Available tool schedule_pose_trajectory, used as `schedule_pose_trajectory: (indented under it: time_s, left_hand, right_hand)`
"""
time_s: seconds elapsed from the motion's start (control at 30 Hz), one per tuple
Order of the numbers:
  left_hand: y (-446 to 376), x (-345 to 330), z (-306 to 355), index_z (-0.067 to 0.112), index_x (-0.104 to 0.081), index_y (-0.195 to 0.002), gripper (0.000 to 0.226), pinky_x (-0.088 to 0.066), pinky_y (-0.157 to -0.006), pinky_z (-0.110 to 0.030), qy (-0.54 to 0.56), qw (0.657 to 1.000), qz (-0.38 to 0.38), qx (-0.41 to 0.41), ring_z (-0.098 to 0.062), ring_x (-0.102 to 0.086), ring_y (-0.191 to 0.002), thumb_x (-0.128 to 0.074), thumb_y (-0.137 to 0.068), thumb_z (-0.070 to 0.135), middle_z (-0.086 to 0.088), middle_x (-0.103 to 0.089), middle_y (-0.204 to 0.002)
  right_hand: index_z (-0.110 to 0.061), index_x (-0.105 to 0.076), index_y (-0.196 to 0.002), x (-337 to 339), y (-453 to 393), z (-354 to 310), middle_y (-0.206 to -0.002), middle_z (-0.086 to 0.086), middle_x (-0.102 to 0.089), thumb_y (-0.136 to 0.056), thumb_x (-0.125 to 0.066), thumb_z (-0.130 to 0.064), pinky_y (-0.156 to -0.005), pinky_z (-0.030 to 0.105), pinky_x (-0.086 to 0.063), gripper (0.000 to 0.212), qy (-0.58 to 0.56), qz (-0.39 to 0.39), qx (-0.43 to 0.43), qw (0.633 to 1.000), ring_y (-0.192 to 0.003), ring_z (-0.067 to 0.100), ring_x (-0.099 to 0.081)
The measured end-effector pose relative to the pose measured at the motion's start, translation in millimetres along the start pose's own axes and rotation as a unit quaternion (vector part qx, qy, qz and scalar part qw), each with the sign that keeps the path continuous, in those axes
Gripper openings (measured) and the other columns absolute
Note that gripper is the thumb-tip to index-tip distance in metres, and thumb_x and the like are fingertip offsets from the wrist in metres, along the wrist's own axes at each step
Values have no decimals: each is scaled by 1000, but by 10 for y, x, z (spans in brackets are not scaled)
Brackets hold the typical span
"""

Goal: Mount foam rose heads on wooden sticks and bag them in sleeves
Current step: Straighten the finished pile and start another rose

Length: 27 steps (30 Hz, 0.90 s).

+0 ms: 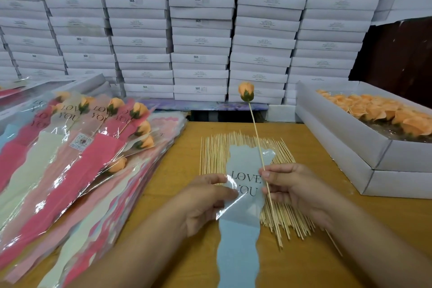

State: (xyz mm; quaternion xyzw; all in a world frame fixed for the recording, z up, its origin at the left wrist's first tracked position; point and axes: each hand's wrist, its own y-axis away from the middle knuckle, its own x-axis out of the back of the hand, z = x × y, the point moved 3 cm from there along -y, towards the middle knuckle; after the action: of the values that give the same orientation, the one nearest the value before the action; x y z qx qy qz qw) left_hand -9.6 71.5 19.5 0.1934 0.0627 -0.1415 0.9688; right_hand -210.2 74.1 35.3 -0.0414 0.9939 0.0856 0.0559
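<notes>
sleeve (pixel 243 194): glossy clear film, matt blue paper | stick (pixel 259 147): pale wood | table (pixel 315 206): smooth wood

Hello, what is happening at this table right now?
A person is packing foam roses. The right hand pinches a stick with an orange rose head on top. The left hand holds a blue sleeve, not yet around the rose. Loose sticks lie beneath, bagged roses on the left.
</notes>
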Motion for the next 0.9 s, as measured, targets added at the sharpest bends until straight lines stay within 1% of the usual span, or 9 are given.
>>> schedule_pose_trajectory:
  time_s: [0.07, 0.17, 0.23, 0.3, 0.4, 0.47, 0.57, 0.67, 0.9]
  left_hand:
    - [30, -8, 17, 2, -59, -124, 38, -61, -72, -37, 4, 1000, -15, -2, -30, -73, -95, -70, -88, -3, -17, -76, -106]
    - [34, -13, 72, 2, -68, -112, 27, -58, -53, -28, 26, 999, -24, -28, -22, -74, -73, -74, -87, 9, -16, -77, -97]
    - [34, -15, 101, 8, -69, -96, 15, -54, -49, -25, 48, 998, -11, -50, -18, -71, -62, -76, -85, 14, -11, -76, -85]
    - [39, -13, 120, 9, -64, -96, 21, -56, -51, -27, 61, 996, 6, -64, -17, -72, -62, -78, -83, 16, -8, -76, -80]
    - [65, -6, 117, 7, -62, -112, 37, -62, -77, -43, 47, 996, 19, -70, -27, -75, -85, -80, -81, 15, -14, -77, -95]
    - [80, 1, 109, 3, -62, -118, 43, -56, -94, -52, 34, 997, 31, -69, -36, -71, -101, -80, -80, 13, -20, -74, -107]
    - [62, 25, 74, 7, -68, -100, 17, -63, -71, -45, 36, 997, 27, -67, -32, -75, -81, -75, -85, 8, -18, -77, -94]
    - [58, 34, 46, 9, -66, -96, 16, -60, -55, -34, 38, 997, 21, -66, -26, -76, -70, -75, -84, 4, -14, -78, -86]
    - [51, 5, 37, 3, -69, -112, 27, -61, -72, -43, 39, 998, -13, -43, -35, -75, -90, -74, -85, 7, -21, -75, -102]
  right_hand:
    - [0, -75, -98, 10, 11, -9, -88, 16, -76, -62, -83, -13, -50, 23, -57, 39, 2, -2, -7, 1000, -68, 21, -73]
    - [1, -76, -96, -17, 50, 0, -82, 15, -75, -62, -83, -12, -49, 23, -56, 37, 16, -21, -14, 1000, -66, 21, -73]
    - [-2, -78, -91, -61, 91, 21, -82, 16, -74, -62, -83, -14, -51, 23, -57, 32, 33, -47, -15, 998, -68, 21, -72]
    - [-6, -80, -90, -105, 135, 39, -83, 17, -74, -65, -83, -18, -54, 23, -58, 28, 48, -76, -16, 996, -71, 21, -72]
    - [-10, -80, -92, -144, 172, 60, -81, 15, -73, -66, -83, -22, -58, 24, -59, 29, 59, -107, -19, 992, -72, 21, -72]
    - [-9, -80, -92, -146, 174, 56, -82, 16, -74, -66, -84, -21, -56, 23, -58, 29, 57, -106, -19, 993, -72, 22, -72]
    - [-5, -79, -89, -88, 149, 15, -85, 19, -74, -57, -86, -20, -52, 23, -57, 36, 35, -72, -10, 997, -69, 22, -72]
    - [-1, -77, -96, -9, 119, -37, -86, 19, -74, -60, -84, -16, -51, 23, -57, 40, 24, -31, -1, 999, -68, 21, -73]
    - [-5, -80, -87, -22, 102, -1, -84, 19, -75, -62, -83, -17, -51, 22, -57, 28, 31, -25, 0, 999, -68, 19, -73]
